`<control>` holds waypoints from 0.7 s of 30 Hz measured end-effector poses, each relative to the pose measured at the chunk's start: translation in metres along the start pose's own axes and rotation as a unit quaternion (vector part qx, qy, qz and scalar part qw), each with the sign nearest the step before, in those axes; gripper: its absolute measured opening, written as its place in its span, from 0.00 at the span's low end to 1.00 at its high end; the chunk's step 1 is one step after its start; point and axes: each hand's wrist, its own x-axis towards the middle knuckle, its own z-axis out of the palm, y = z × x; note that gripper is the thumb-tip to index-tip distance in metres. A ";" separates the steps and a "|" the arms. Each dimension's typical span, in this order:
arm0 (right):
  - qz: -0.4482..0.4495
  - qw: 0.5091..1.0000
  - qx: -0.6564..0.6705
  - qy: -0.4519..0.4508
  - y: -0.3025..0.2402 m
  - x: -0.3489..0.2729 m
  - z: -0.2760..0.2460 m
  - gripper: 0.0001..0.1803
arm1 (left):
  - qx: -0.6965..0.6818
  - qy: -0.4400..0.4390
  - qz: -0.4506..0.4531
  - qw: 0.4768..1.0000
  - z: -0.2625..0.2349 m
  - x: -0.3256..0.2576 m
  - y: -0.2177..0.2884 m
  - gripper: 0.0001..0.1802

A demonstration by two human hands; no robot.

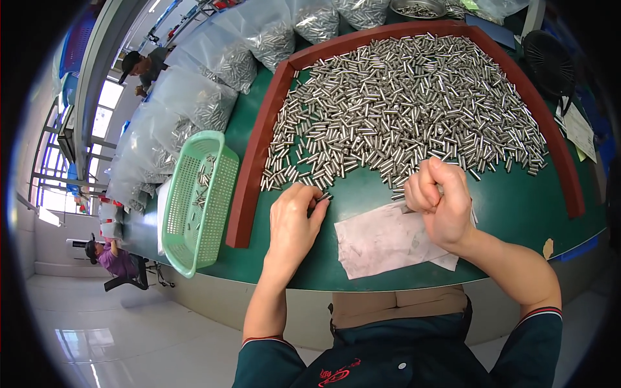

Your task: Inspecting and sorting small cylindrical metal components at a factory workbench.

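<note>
A broad heap of small silver metal pins (414, 97) spreads over the green tabletop. At its near left edge, my left hand (292, 220) is closed, with a small dark metal pin (325, 196) between thumb and fingertips. My right hand (446, 204) is raised at the near edge of the heap, its fingers curled in toward the palm; whatever they may hold is hidden. Below it lies a stained pale pink cloth (375, 242), partly covered by this hand and wrist.
A dark red wooden frame (255, 149) borders the heap on three sides. Left of it stands a green perforated basket (217, 213) with a few pins inside. Clear bags of metal parts (265, 42) line the back and left. A black fan-like object (548, 61) sits far right. Two people are in the background.
</note>
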 end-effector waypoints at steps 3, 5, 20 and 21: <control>-0.002 1.000 -0.006 -0.003 -0.001 0.000 0.000 0.21 | 0.004 -0.054 0.080 0.995 0.000 0.005 0.007 0.06; 0.002 1.000 0.000 -0.004 -0.002 0.000 0.000 0.21 | 0.012 -0.092 0.162 0.982 0.002 0.011 0.013 0.08; 0.008 1.000 0.002 0.001 -0.005 -0.001 -0.001 0.22 | 0.019 -0.054 0.018 0.998 0.026 0.032 0.038 0.16; 0.007 1.000 0.002 -0.001 -0.005 -0.001 0.000 0.22 | 0.034 -0.038 0.039 0.998 0.029 0.034 0.040 0.13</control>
